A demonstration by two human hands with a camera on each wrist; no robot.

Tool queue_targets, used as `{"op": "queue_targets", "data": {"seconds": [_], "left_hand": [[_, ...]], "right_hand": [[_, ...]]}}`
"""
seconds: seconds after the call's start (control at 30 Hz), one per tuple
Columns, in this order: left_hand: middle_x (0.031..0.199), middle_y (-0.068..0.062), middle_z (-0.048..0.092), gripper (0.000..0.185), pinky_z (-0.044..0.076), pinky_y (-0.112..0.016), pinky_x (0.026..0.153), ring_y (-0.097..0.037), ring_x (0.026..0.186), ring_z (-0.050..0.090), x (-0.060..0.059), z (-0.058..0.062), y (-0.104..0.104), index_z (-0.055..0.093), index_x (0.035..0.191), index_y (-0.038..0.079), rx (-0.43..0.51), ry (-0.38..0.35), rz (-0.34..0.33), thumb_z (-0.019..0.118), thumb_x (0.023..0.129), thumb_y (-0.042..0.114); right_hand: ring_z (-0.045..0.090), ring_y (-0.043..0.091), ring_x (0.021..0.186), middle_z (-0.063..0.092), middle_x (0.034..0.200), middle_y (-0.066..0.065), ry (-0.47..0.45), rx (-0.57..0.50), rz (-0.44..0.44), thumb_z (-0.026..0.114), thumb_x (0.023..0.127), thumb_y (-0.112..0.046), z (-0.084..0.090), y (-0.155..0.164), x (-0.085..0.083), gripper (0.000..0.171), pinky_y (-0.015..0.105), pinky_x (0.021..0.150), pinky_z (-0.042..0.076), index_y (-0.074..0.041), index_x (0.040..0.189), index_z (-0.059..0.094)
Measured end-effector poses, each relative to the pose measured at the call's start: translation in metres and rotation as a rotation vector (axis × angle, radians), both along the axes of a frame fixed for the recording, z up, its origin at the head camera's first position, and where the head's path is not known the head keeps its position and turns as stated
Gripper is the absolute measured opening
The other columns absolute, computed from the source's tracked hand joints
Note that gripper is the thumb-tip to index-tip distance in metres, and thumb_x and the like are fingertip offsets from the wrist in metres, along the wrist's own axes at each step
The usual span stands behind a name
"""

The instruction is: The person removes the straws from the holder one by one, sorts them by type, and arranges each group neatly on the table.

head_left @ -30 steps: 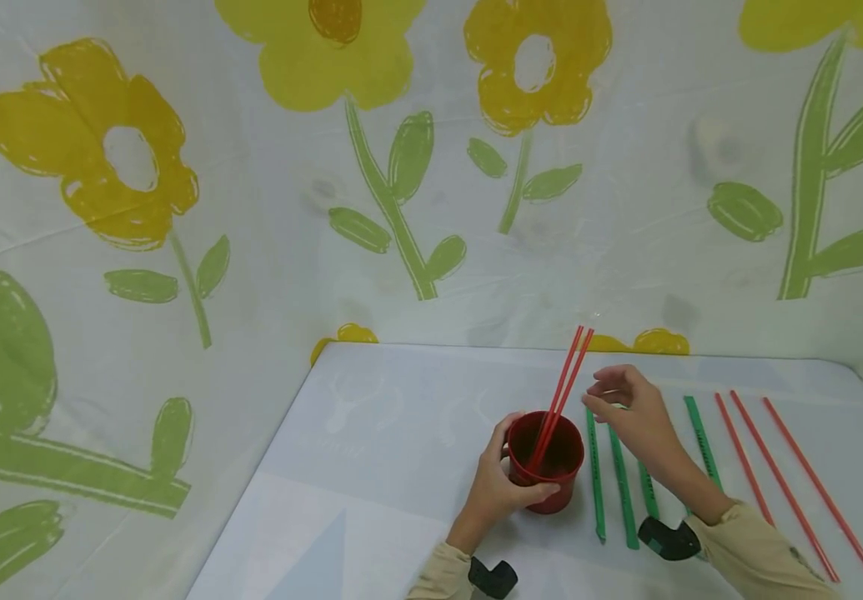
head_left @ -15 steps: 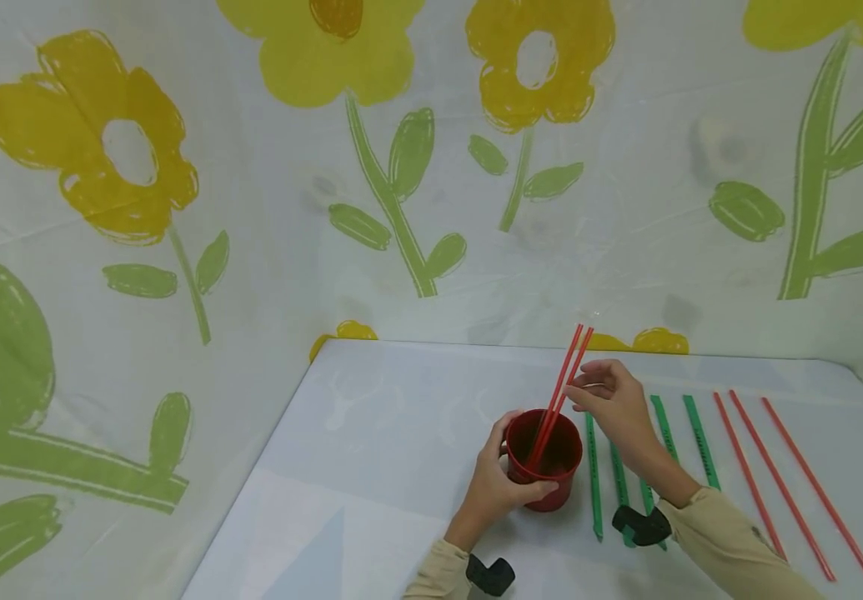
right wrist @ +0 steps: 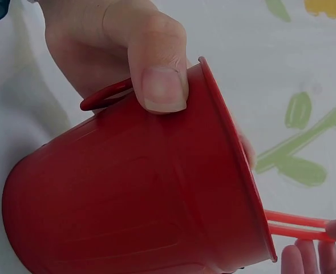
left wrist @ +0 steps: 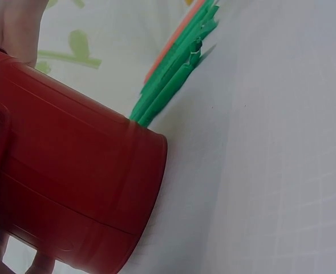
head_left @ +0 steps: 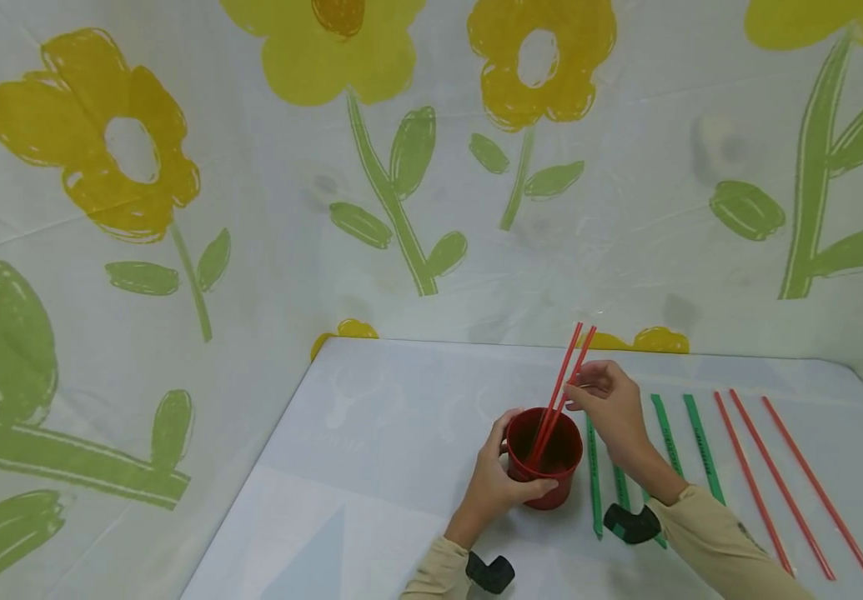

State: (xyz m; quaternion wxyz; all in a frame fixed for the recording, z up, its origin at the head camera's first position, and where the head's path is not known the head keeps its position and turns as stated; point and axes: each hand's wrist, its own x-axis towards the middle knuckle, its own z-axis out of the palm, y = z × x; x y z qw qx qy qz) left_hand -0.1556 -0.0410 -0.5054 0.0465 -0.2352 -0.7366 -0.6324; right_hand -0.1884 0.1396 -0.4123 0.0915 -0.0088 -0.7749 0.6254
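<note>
A red cup (head_left: 551,457) with a small handle stands on the white table (head_left: 401,433). My left hand (head_left: 501,477) grips it round the side, thumb (right wrist: 159,80) pressed near the rim. Two red straws (head_left: 568,375) lean out of the cup toward the back right. My right hand (head_left: 579,390) is at those straws just above the rim and pinches them between its fingertips (right wrist: 307,260). The left wrist view shows the cup (left wrist: 71,188) close up, with green straws (left wrist: 173,85) lying behind it.
Several green straws (head_left: 701,446) lie side by side on the table right of the cup, and three red straws (head_left: 776,475) lie further right. A cloth with a flower print (head_left: 401,167) hangs behind and to the left.
My right hand has moved left from above the green straws to the two red straws in the cup and closed its fingertips on them. The left hand and cup have stayed put.
</note>
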Motion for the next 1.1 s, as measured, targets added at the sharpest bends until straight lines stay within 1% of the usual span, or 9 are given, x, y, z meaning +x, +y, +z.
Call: {"op": "queue_targets", "data": {"seconds": [0.1,0.2,0.33,0.5,0.57,0.67,0.77,0.9,1.1], "left_hand": [[0.132,0.008,0.051,0.083,0.046,-0.037,0.091,-0.014,0.119,0.047,0.001,0.001,0.000,0.033,0.142,0.026,-0.002,-0.015,-0.001,0.079,0.073,0.031],[0.133,0.008,0.050,0.084,0.045,-0.038,0.093,-0.014,0.120,0.046,0.001,0.002,-0.001,0.032,0.143,0.024,-0.008,-0.022,-0.003,0.079,0.074,0.031],[0.133,0.007,0.050,0.085,0.045,-0.039,0.093,-0.015,0.120,0.046,0.001,0.003,-0.001,0.032,0.143,0.021,-0.015,-0.008,-0.005,0.079,0.074,0.030],[0.134,0.007,0.050,0.085,0.046,-0.038,0.093,-0.015,0.120,0.046,0.000,0.002,-0.001,0.032,0.144,0.020,-0.012,0.002,-0.013,0.079,0.074,0.029],[0.134,0.008,0.049,0.086,0.045,-0.038,0.093,-0.014,0.121,0.046,0.000,0.002,-0.001,0.031,0.144,0.018,-0.009,-0.004,-0.016,0.080,0.074,0.029],[0.134,0.008,0.049,0.087,0.045,-0.038,0.093,-0.014,0.121,0.046,-0.001,0.002,-0.001,0.031,0.144,0.017,-0.005,-0.009,-0.021,0.080,0.074,0.029],[0.135,0.009,0.048,0.086,0.046,-0.037,0.093,-0.014,0.122,0.045,-0.001,0.002,-0.001,0.031,0.144,0.021,-0.007,-0.014,-0.022,0.080,0.074,0.029],[0.135,0.008,0.048,0.084,0.046,-0.038,0.093,-0.015,0.122,0.045,0.000,0.003,-0.001,0.031,0.143,0.025,-0.002,-0.008,-0.024,0.079,0.074,0.030],[0.135,0.008,0.048,0.084,0.045,-0.039,0.094,-0.015,0.122,0.045,0.000,0.001,-0.001,0.031,0.143,0.025,-0.002,-0.012,-0.028,0.078,0.075,0.031]], "right_hand": [[0.064,0.011,0.078,0.059,0.101,0.018,0.039,-0.036,-0.006,0.064,0.090,-0.011,0.000,0.002,0.001,0.031,0.024,0.067,0.055,0.001,0.113,0.048],[0.064,0.011,0.078,0.059,0.098,0.018,0.080,-0.075,-0.005,0.064,0.090,-0.011,0.002,0.003,0.002,0.030,0.026,0.067,0.055,0.002,0.111,0.048],[0.065,0.010,0.079,0.059,0.098,0.016,0.127,-0.060,-0.009,0.064,0.090,-0.012,0.007,0.005,0.005,0.030,0.025,0.066,0.055,0.002,0.112,0.047],[0.065,0.012,0.079,0.059,0.098,0.016,0.184,-0.080,-0.013,0.063,0.090,-0.006,0.012,0.008,0.007,0.029,0.026,0.065,0.055,0.004,0.112,0.047],[0.065,0.011,0.079,0.059,0.098,0.016,0.193,-0.092,-0.020,0.063,0.089,-0.004,0.015,0.008,0.007,0.029,0.026,0.064,0.055,0.004,0.112,0.048],[0.064,0.010,0.080,0.059,0.099,0.013,0.189,-0.084,-0.040,0.064,0.089,-0.006,0.020,0.009,0.008,0.030,0.025,0.064,0.055,0.002,0.113,0.049],[0.064,0.009,0.081,0.058,0.099,0.010,0.187,-0.071,-0.053,0.064,0.089,-0.008,0.025,0.010,0.010,0.030,0.023,0.066,0.055,0.002,0.114,0.050],[0.063,0.011,0.080,0.058,0.097,0.009,0.208,-0.072,-0.061,0.063,0.090,-0.008,0.031,0.011,0.012,0.028,0.023,0.066,0.055,0.003,0.112,0.050],[0.064,0.011,0.080,0.059,0.096,0.006,0.208,-0.074,-0.082,0.064,0.089,-0.009,0.037,0.013,0.015,0.026,0.022,0.066,0.054,-0.002,0.111,0.052]]}}
